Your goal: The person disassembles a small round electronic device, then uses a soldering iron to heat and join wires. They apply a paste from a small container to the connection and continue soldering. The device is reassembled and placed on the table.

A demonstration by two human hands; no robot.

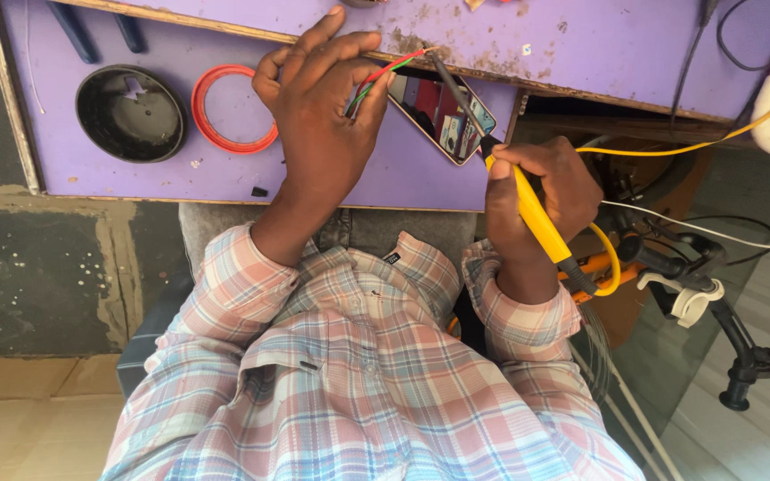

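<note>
purple worktop point(225, 183) carries a phone (screen lit) point(443, 111); left hand point(318, 107) pinches thin red and green wires point(385, 71), right hand point(536, 200) grips a yellow-handled soldering iron point(532, 209), its tip at the wire ends.

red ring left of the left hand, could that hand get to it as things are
Probably yes: the red ring lies bare on the purple board beside the left hand, though that hand holds thin wires.

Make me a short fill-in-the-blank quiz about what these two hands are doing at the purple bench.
The right hand grips a ____-handled soldering iron.
The left hand pinches thin red and ____ wires.
Beside the round black plastic cap lies a ____ plastic ring.
Missing words: yellow; green; red.
</note>
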